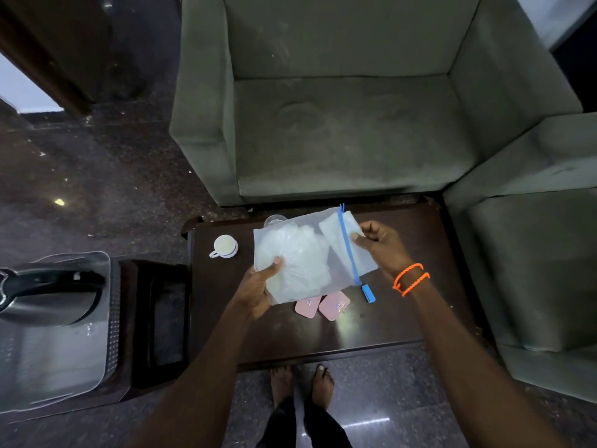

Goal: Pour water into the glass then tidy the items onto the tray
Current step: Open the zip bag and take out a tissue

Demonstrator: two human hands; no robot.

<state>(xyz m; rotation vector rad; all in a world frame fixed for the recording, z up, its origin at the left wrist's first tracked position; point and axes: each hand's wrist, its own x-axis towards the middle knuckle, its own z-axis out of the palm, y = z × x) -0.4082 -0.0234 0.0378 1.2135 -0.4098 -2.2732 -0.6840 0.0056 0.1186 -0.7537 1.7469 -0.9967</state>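
I hold a frosted zip pouch (307,253) with a blue slider strip above the dark wooden table (403,302). My left hand (258,289) grips its lower left corner. My right hand (381,244) pinches its top edge by the blue zip. The clear glass (274,219) stands behind the pouch, mostly hidden. A white cup (224,246) sits on the table to the left. Two pink sachets (323,307) lie under the pouch. A steel tray (55,344) on a low stand at the far left carries a steel kettle (48,295).
A grey-green armchair (339,124) stands behind the table and another (533,253) to its right. The floor is dark polished stone. My bare feet (302,386) are at the table's near edge.
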